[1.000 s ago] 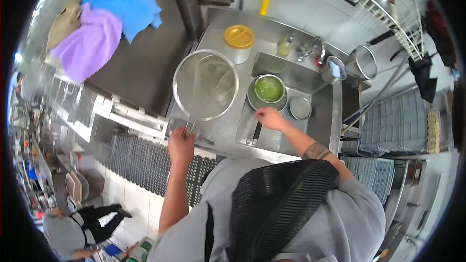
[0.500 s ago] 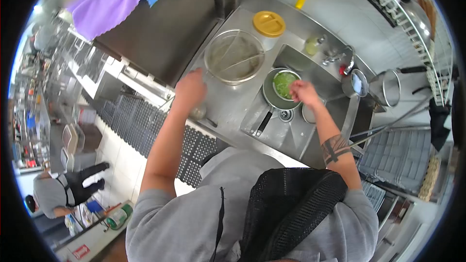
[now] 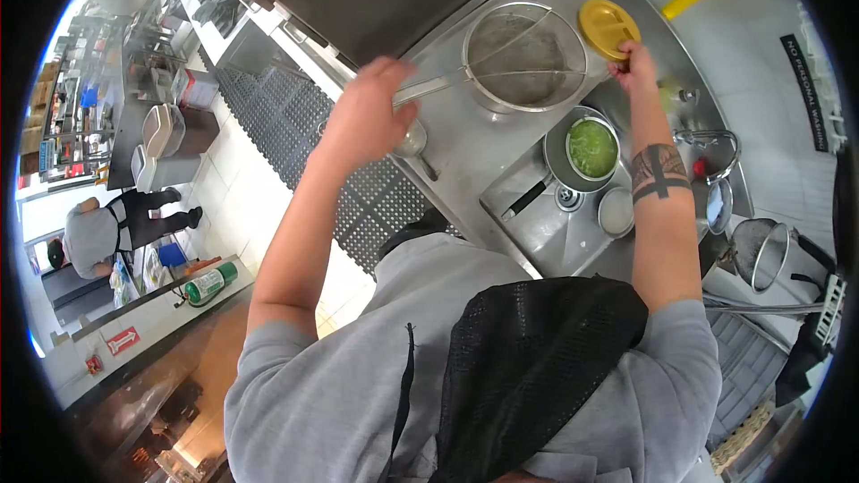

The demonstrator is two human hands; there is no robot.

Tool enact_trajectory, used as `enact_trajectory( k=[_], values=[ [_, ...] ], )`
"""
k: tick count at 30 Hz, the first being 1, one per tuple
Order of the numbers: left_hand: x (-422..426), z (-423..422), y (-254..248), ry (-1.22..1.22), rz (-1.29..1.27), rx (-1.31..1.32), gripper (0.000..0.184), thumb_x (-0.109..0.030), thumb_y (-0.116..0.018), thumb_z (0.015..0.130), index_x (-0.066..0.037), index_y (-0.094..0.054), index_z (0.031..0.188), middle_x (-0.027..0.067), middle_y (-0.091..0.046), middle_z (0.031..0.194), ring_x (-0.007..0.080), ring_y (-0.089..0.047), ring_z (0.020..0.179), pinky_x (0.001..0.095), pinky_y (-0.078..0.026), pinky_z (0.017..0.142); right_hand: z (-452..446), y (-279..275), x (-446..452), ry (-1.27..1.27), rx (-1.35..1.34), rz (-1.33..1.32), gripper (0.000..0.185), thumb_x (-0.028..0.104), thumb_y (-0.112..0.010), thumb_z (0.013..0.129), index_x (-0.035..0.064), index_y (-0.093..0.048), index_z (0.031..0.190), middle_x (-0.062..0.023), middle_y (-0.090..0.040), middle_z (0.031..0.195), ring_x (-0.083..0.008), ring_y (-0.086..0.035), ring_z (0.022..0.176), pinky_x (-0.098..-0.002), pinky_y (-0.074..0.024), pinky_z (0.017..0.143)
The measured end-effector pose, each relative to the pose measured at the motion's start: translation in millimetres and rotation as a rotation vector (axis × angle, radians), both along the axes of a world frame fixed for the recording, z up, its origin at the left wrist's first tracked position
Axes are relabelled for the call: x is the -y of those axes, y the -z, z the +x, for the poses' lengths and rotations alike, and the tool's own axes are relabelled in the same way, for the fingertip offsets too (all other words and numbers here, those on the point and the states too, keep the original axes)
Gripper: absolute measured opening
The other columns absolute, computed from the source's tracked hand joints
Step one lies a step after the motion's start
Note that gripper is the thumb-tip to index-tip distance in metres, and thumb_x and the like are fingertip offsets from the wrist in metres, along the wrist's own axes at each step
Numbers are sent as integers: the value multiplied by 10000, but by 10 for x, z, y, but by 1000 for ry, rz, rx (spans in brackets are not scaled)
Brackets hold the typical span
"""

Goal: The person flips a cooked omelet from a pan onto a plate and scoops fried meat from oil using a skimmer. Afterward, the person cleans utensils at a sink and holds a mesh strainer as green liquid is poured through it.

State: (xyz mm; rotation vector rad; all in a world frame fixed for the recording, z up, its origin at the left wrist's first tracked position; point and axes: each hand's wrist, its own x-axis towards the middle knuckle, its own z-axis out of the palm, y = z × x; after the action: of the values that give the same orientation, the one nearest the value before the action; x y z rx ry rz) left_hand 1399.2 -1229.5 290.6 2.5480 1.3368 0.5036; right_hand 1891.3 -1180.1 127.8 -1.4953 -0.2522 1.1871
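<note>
Counter (image 3: 479, 152), left hand (image 3: 371, 112) spread, right (image 3: 636, 69) clasping lid (image 3: 605, 22)

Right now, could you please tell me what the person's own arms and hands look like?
The left hand and right hand show no gloves. Short grey sleeves cover the upper arms. The right forearm bears a dark tattoo of bands with a cross shape; no marking can be made out on the left forearm.

Light is bright; edges bend into black.
</note>
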Motion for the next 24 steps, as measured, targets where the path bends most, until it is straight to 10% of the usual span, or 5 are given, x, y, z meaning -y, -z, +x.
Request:
enact_trajectory(
  k=[4, 7, 13, 17, 24],
  values=[
    [478, 104, 175, 278, -987, 398, 400, -198, -700, 901, -28, -618, 1254, 90, -673, 1112, 180, -644, 969, 344, -507, 894, 51, -291, 761, 91, 76, 100, 185, 113, -625, 761, 73, -560, 929, -52, -529, 752, -158, -482, 574, -338, -516, 520],
    [730, 371, 890, 501, -1070, 314, 349, -215, -663, 941, -33, -634, 1238, 83, -694, 1057, 186, -655, 947, 337, -510, 902, -7, -615, 1469, 7, 123, -79, 197, 124, -614, 766, 61, -578, 950, -46, -581, 788, -163, -555, 583, -324, -527, 488],
    [1083, 1232, 1565, 261, -2245, 1176, 928, -783, -434, 872, -160, -277, 1542, 155, -299, 1567, 387, -374, 1388, 706, -350, 1046, -896, -1432, 2463, -153, -162, -25, 353, 64, -566, 748, 39, -573, 1100, -75, -625, 969, -205, -640, 793, -329, -550, 648],
    [1084, 1360, 1420, 577, -2489, 1479, 848, -686, -512, 904, -180, -288, 1547, 138, -324, 1562, 375, -379, 1394, 674, -345, 1072, -1188, -1129, 2881, -128, 385, -5, 254, 17, -562, 815, 77, -568, 1062, -25, -552, 933, -152, -559, 808, -271, -468, 729],
    [1160, 1049, 1389, 334, -2011, 1244, 686, -443, -557, 953, -126, -343, 1522, 134, -405, 1517, 277, -442, 1369, 456, -394, 1104, -1885, -1132, 3267, 32, 205, 39, 184, 213, -507, 1011, 98, -614, 1107, -21, -649, 1086, -127, -611, 998, -306, -488, 853]
  ],
)
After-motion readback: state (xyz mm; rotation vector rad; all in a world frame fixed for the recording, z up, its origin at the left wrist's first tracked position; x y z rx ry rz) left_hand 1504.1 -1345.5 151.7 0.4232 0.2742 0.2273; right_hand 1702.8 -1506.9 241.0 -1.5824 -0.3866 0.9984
